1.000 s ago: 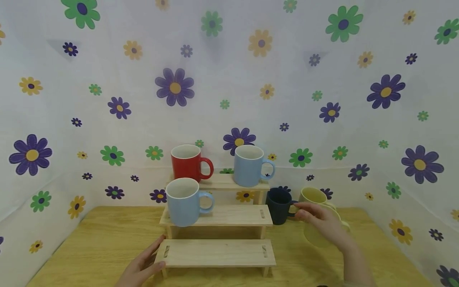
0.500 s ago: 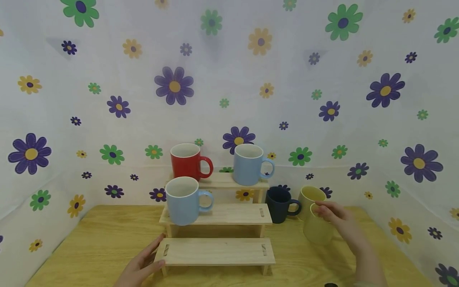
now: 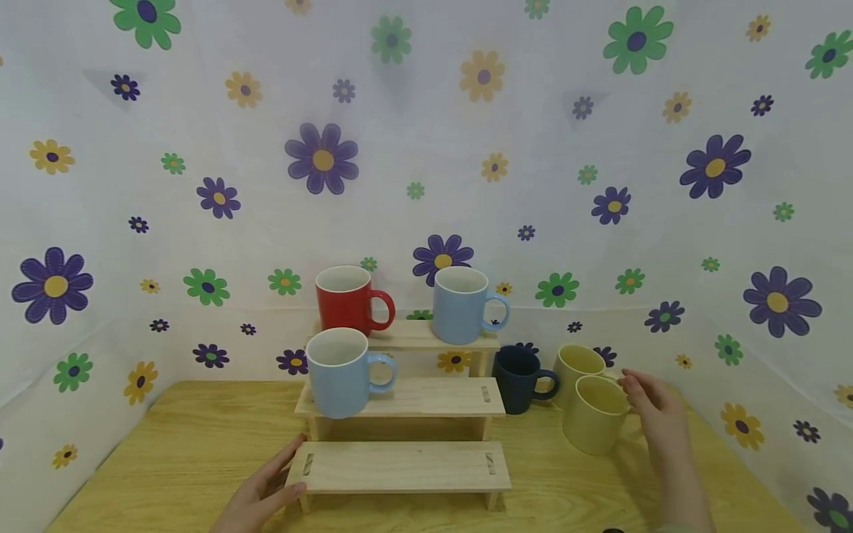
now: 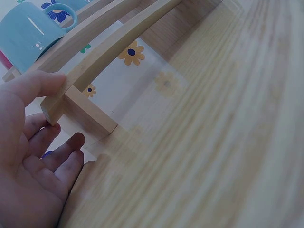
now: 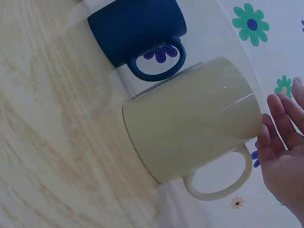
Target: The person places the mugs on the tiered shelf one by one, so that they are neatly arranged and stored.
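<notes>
My left hand [image 3: 261,492] holds the left end of the lowest shelf of a stepped wooden stand [image 3: 400,466]. In the left wrist view its thumb lies on the board, with fingertips at the board's end. My right hand [image 3: 660,414] is just right of the front yellow mug [image 3: 589,426], fingers extended beside its rim and partly covering the handle. The right wrist view shows the relaxed fingers [image 5: 280,118] close by the rim, above the mug's handle [image 5: 218,194]. Another yellow mug [image 3: 573,364] and a navy mug [image 3: 514,389] stand behind it.
On the stand's top shelf are a red mug [image 3: 343,300] and a light blue mug [image 3: 458,307]. A second light blue mug [image 3: 338,377] sits left on the middle shelf. Behind the wooden table [image 3: 166,451] hangs a flowered white cloth [image 3: 400,222].
My right hand has moved right, from the navy mug's handle across the front yellow mug's rim to that mug's handle side. The mugs stay in place. My left hand keeps its hold.
</notes>
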`<state>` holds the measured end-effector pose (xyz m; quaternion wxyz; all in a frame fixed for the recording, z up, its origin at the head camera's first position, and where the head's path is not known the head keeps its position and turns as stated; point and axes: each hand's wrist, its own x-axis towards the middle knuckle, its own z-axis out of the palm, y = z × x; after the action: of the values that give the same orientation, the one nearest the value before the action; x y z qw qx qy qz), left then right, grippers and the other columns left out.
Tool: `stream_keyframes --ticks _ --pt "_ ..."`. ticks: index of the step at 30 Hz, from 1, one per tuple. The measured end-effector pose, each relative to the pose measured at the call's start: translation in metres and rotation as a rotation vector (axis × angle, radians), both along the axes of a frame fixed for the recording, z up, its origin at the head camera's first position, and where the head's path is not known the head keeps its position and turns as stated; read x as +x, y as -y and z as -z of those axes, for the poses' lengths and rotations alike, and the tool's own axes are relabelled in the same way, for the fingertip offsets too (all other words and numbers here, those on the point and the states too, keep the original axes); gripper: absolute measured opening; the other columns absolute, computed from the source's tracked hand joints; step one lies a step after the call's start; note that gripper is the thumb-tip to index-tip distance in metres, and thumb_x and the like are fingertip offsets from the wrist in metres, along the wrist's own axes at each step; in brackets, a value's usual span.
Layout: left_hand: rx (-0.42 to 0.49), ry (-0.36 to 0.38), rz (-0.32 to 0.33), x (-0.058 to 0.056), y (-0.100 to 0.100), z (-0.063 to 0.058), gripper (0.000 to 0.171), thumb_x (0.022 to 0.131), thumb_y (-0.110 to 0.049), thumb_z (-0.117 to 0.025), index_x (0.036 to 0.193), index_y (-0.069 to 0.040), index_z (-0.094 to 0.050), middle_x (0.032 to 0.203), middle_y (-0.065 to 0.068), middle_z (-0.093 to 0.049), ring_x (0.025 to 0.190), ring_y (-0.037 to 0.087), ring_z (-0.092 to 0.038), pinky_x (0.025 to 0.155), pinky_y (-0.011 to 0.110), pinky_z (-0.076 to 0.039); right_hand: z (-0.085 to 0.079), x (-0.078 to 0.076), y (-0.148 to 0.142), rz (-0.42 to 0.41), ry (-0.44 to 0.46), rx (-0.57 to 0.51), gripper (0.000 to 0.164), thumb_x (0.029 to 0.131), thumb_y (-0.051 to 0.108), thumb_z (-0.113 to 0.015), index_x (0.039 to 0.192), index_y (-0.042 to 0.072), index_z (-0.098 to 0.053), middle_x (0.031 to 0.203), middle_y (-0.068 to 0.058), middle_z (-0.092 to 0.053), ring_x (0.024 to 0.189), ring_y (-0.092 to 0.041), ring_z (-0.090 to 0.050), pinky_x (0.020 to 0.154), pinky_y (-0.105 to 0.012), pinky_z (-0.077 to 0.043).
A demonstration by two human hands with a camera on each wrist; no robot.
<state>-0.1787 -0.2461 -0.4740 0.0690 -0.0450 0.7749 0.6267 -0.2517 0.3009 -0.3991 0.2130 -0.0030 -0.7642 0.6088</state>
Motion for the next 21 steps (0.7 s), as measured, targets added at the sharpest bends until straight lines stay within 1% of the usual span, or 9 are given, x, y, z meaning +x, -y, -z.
stream_keyframes --ticks 1,5,9,11,14,17,19,21 --pt "0.001 0.0 -0.001 0.0 0.0 0.0 0.082 0.085 -0.042 -0.07 0.151 -0.017 -0.03 0.155 0.012 -0.024 0.133 0.043 -0.034 0.1 0.049 -0.042 0.0 0.0 0.0 0.013 0.022 -0.009 0.039 0.098 0.032 -0.053 0.129 0.008 -0.056 0.1 0.027 -0.059 0.097 0.004 -0.051 0.078 -0.007 -0.04" --pt "0.005 -0.001 0.005 0.001 0.0 -0.001 0.081 0.086 -0.041 -0.07 0.152 -0.017 -0.029 0.155 0.013 -0.024 0.133 0.044 -0.033 0.1 0.048 -0.043 0.002 0.0 -0.001 0.072 0.095 0.051 0.052 0.098 0.04 -0.05 0.136 0.006 -0.049 0.102 0.031 -0.053 0.099 0.007 -0.046 0.077 -0.007 -0.038" --pt "0.006 -0.006 0.007 0.001 0.0 -0.002 0.082 0.085 -0.041 -0.07 0.152 -0.016 -0.029 0.155 0.012 -0.024 0.133 0.044 -0.033 0.1 0.049 -0.042 0.004 0.0 0.0 0.108 0.128 0.077 0.055 0.098 0.043 -0.049 0.139 0.007 -0.046 0.102 0.03 -0.05 0.101 0.004 -0.043 0.081 -0.015 -0.039" --pt "0.008 -0.007 0.006 0.001 0.0 -0.002 0.082 0.085 -0.041 -0.07 0.152 -0.016 -0.029 0.155 0.012 -0.024 0.134 0.043 -0.033 0.101 0.049 -0.041 0.006 0.0 -0.001 0.118 0.13 0.089 0.055 0.098 0.043 -0.049 0.14 0.007 -0.046 0.103 0.029 -0.05 0.103 0.004 -0.042 0.085 -0.02 -0.039" --pt "0.004 -0.008 0.007 0.001 0.0 -0.001 0.081 0.085 -0.041 -0.07 0.152 -0.016 -0.029 0.155 0.012 -0.024 0.133 0.043 -0.034 0.101 0.049 -0.041 0.011 -0.003 -0.004 0.111 0.13 0.108 0.056 0.099 0.043 -0.047 0.139 0.004 -0.044 0.107 0.027 -0.049 0.106 0.004 -0.041 0.091 -0.025 -0.039" --pt "0.013 -0.01 0.021 0.001 0.001 -0.001 0.079 0.087 -0.037 -0.069 0.152 -0.015 -0.028 0.156 0.012 -0.023 0.133 0.043 -0.033 0.102 0.05 -0.04 0.019 -0.006 -0.008 0.082 0.159 0.103 0.06 0.099 0.046 -0.043 0.141 0.002 -0.041 0.112 0.025 -0.046 0.108 0.002 -0.04 0.101 -0.037 -0.036" --pt "0.014 -0.018 0.028 0.001 0.002 0.0 0.078 0.088 -0.035 -0.068 0.152 -0.015 -0.028 0.156 0.013 -0.023 0.133 0.044 -0.034 0.101 0.05 -0.041 0.024 -0.007 -0.01 0.057 0.188 0.086 0.063 0.099 0.048 -0.041 0.142 0.002 -0.038 0.116 0.02 -0.045 0.111 -0.004 -0.04 0.105 -0.046 -0.032" --pt "0.015 -0.022 0.036 0.002 0.002 0.0 0.077 0.089 -0.034 -0.067 0.152 -0.014 -0.027 0.156 0.013 -0.023 0.133 0.044 -0.034 0.101 0.051 -0.04 0.027 -0.008 -0.011 0.042 0.213 0.079 0.066 0.099 0.049 -0.038 0.143 0.0 -0.035 0.123 0.01 -0.045 0.116 -0.014 -0.039 0.107 -0.054 -0.027"
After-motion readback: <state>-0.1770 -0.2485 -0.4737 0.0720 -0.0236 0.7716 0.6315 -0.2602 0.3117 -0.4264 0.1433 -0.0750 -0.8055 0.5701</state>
